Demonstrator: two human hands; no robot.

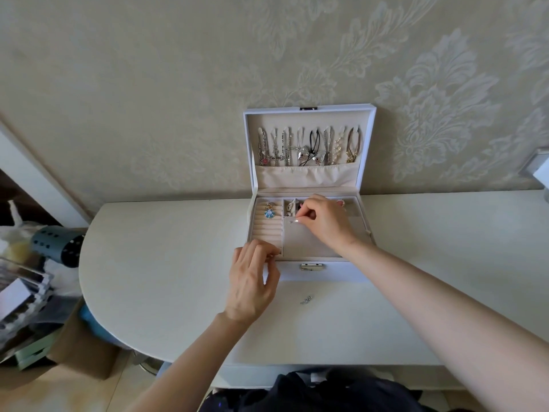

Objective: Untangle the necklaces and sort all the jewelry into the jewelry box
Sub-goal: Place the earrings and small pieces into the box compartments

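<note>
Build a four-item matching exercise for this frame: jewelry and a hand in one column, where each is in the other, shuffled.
Things
1. necklaces
2. blue flower piece
3. loose silver piece
4. right hand

Places
A. on the table, in front of the jewelry box
B. hanging in the open lid
C. on the ring rolls, at the left side of the box
D. over the box, pinching a small silver item

Pairs: 1-B, 2-C, 3-A, 4-D
</note>
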